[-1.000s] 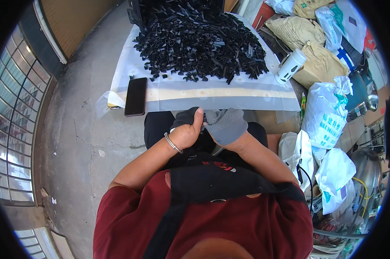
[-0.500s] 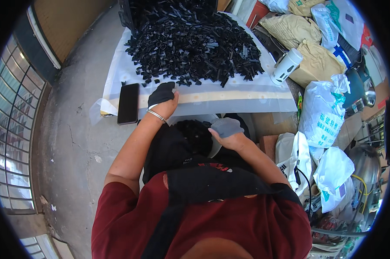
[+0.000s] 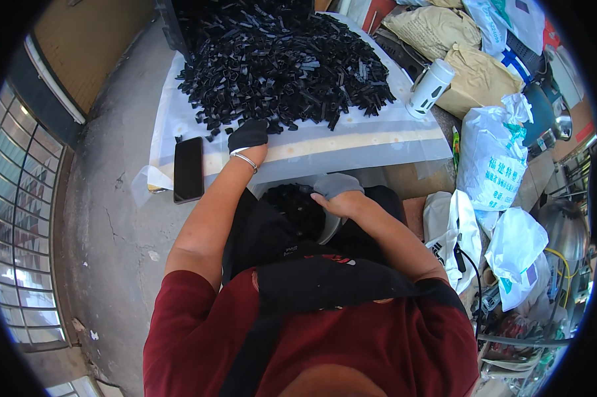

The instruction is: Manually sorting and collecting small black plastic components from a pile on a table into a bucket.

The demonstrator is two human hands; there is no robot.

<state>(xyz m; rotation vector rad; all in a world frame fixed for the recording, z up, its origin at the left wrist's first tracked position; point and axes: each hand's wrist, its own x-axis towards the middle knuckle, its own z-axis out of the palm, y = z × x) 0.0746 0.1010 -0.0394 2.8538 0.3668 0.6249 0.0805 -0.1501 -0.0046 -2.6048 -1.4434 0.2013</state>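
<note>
A large heap of small black strip-like pieces (image 3: 285, 73) lies on the white sheeted table (image 3: 351, 142). At the heap's near left edge is my left hand (image 3: 249, 142), in a black partial glove with a bracelet at the wrist. Its fingers look curled in, and what they hold is hidden. Below the table edge my right hand (image 3: 338, 193), in a grey partial glove, is closed with the thumb against the fingers. Something dark shows at its fingertips, too small to make out. It hovers over a light-coloured bucket (image 3: 331, 228) holding a dark mass of black pieces (image 3: 297, 208) between my legs.
A black phone (image 3: 188, 169) lies at the table's left front corner. On the right side stands a white cylindrical bottle (image 3: 430, 88). Beyond the table's right edge are brown sacks (image 3: 477, 83), white plastic bags (image 3: 490, 162) and a white tote bag (image 3: 447, 231).
My right hand has shifted slightly left and turned inward over the bucket. My left hand stays by the heap, its wrist turned a little. The whole view has tilted slightly.
</note>
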